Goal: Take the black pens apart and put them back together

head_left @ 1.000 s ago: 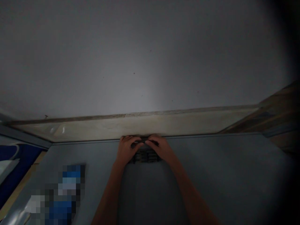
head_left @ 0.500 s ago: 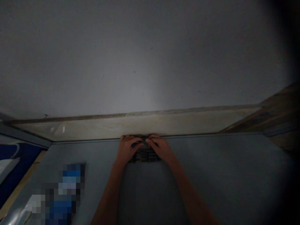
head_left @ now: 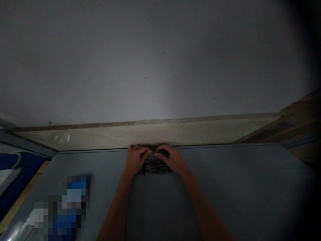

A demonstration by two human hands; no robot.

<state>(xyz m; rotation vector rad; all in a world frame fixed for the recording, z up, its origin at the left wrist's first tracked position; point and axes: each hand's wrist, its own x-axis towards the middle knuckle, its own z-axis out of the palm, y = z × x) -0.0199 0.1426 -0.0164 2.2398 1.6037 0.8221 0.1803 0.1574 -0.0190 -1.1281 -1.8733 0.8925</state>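
Note:
My left hand [head_left: 136,159] and my right hand [head_left: 172,159] rest at the far edge of a grey tabletop [head_left: 225,180], close to the wall. The fingers of both are curled, thumb toward fingertips, and the two thumbs almost meet in the middle. Whatever small thing lies between the fingertips is too dark to name. Just in front of the fingers, between the wrists, lies a row of dark, narrow pieces [head_left: 156,166] side by side; their kind is unclear.
A pale wall [head_left: 140,67] rises behind the table, with a cream strip [head_left: 200,131] along its foot. At the left lies a blurred-out blue item [head_left: 67,219] beside clear plastic [head_left: 21,231]. Brown wood [head_left: 298,117] stands at the right.
My right thumb has shifted slightly left, closer to the left thumb. My left fingers have closed a little. The rest looks the same.

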